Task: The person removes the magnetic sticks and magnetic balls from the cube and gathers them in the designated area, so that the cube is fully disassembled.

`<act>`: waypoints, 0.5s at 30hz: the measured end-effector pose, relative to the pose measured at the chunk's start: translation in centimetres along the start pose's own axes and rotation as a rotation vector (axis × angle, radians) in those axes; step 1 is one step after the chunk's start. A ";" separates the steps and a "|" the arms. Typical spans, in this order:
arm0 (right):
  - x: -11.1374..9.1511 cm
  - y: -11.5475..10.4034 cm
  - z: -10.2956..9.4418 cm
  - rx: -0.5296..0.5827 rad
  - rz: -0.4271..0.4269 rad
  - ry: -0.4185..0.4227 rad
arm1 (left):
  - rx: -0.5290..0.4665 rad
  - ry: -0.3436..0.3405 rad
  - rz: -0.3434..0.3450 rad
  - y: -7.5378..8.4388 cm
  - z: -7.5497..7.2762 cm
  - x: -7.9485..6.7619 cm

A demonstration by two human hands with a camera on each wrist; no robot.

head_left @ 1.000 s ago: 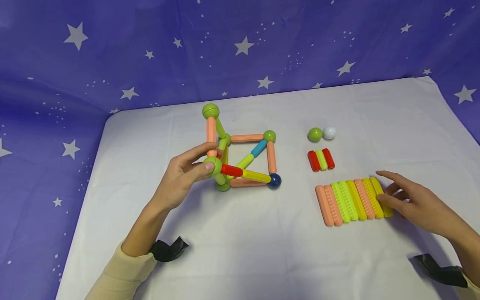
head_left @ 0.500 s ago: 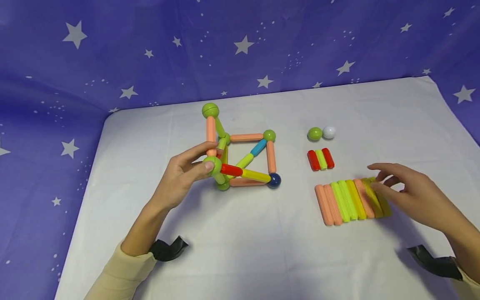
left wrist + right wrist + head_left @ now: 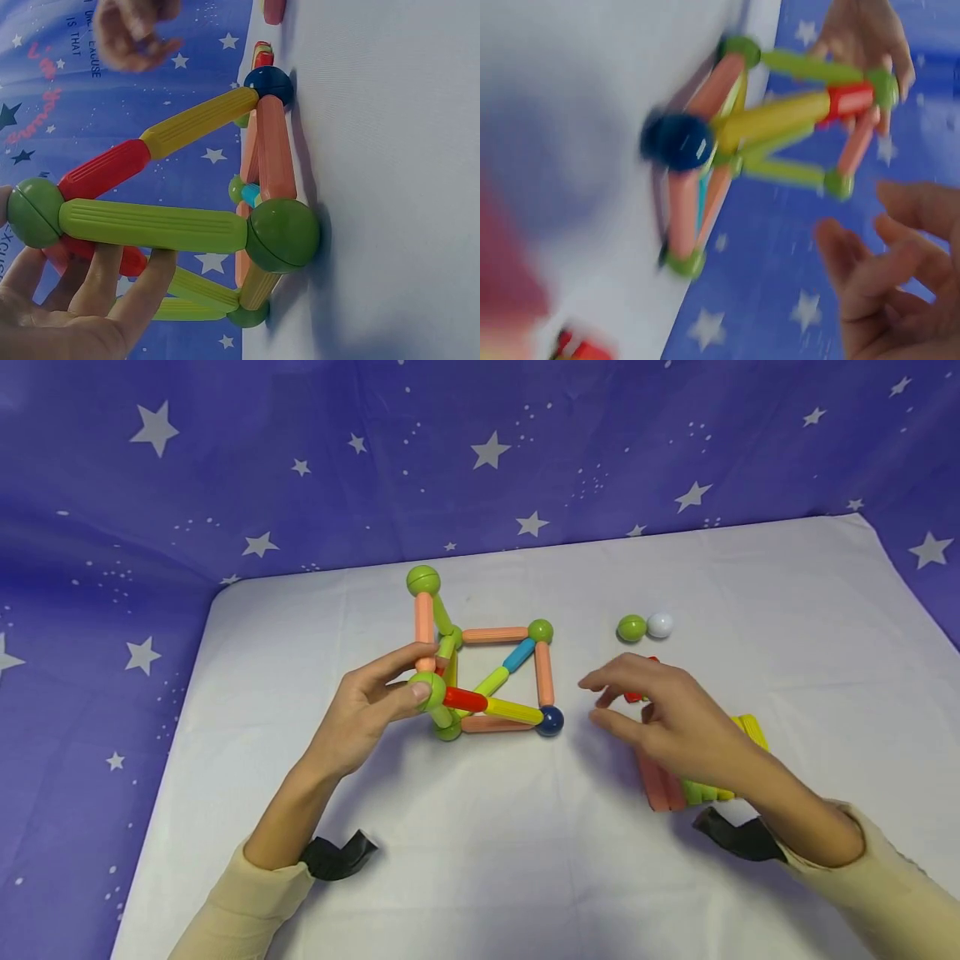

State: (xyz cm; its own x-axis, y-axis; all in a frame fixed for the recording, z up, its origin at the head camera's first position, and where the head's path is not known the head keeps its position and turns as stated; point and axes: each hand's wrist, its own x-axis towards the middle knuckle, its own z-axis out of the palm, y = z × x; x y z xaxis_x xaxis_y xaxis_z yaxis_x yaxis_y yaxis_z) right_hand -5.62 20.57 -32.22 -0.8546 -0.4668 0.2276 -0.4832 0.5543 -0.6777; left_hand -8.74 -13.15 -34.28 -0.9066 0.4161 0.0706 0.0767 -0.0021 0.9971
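A frame of magnetic rods and balls stands left of the middle of the table. My left hand pinches a raised green ball at its near upper corner, thumb on the ball. From that ball a red rod and a yellow rod slope down to a dark blue ball. In the left wrist view, fingers pass behind a lime rod. My right hand hovers right of the blue ball, fingers loosely bent, with nothing seen between them. It partly covers the loose rods.
Under the right hand lies a row of long rods, partly hidden. Short red rods peek out behind the fingers. Farther back sit a loose green ball and a white ball. A starry purple cloth hangs behind the table.
My right hand has left the right end of the long-rod row and moved left toward the frame, with nothing seen in it. The left hand and the frame hold still.
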 end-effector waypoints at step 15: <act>7.4 -3.9 5.8 0.173 -0.092 -0.129 | 0.045 -0.011 -0.010 0.1 -0.1 0.1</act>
State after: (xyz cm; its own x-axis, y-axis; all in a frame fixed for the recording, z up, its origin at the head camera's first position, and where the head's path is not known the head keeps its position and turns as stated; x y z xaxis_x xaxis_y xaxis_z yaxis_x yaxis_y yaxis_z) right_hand -8.99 10.97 -31.92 -0.7717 -0.6002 0.2104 -0.5088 0.3841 -0.7704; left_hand -8.88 -13.23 -34.22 -0.9026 0.4262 0.0605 0.0869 0.0428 0.9953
